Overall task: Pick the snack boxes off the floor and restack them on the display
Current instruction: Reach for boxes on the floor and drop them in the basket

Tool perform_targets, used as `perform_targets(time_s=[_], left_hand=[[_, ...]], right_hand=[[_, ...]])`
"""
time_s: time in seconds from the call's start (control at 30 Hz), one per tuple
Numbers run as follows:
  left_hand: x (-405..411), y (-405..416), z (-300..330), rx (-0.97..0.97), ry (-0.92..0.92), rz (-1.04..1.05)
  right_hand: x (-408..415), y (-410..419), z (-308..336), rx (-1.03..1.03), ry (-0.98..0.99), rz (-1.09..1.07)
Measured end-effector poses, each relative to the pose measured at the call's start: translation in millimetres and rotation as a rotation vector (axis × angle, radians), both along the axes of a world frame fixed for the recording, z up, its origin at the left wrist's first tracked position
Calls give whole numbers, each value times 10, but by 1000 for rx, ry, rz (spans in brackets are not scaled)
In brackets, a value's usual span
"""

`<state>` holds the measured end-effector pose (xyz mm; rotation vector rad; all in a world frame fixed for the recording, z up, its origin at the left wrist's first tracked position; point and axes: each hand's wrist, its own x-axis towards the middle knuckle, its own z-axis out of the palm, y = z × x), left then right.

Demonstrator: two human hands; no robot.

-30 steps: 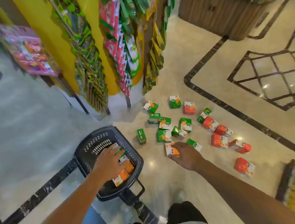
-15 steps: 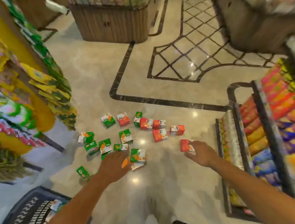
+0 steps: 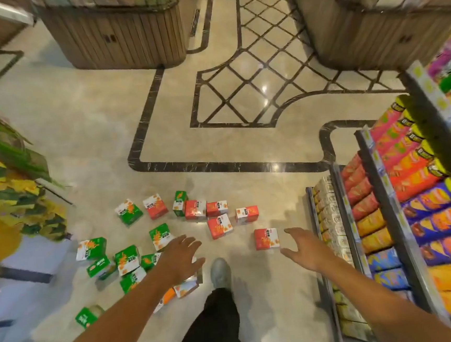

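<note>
Both hands have lifted off the boxes since half a second ago: left hand [image 3: 181, 258] and right hand [image 3: 303, 248] hover spread wide, holding nothing, above snack boxes [image 3: 218, 226] scattered across the floor [image 3: 93, 133].

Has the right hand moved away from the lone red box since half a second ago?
Yes. The right hand, then touching the lone red box, now hovers open beside it, toward the shelf.

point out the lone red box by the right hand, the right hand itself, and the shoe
lone red box [image 3: 266, 238], head view, middle of its top face
right hand [image 3: 303, 248], head view, back of the hand
shoe [image 3: 220, 272], head view, top of the toe
</note>
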<state>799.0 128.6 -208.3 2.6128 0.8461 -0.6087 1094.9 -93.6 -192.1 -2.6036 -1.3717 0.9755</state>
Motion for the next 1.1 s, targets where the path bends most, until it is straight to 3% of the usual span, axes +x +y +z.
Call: perform_targets(time_s=[0.23,0.33,0.47,0.6,0.83,0.97,1.1], left_hand=[[680,1142,-590,-181,22,37],[990,1622,-875,-118,-50,37],[1445,2174,-1400,-140,27,1],[1896,2422,-2194,-91,-27,-95],[2329,2552,-4394,-6,-92,-100],[2338,2546,-5625,-39,-100,-135],[2361,2570,-6418,-85,-79,-122]], right_hand=[[638,838,-450,-119,48,-122],[857,1245,-755,-115,88,-180],[1215,1794,-1395,-89,67,-168],[1540,2264,-2346,-103,69,-116],[1985,2740,-4753,-151,22,92],[2212,2983,-5881,-167,6,148],[2335,3254,-6770,-179,-30,263]])
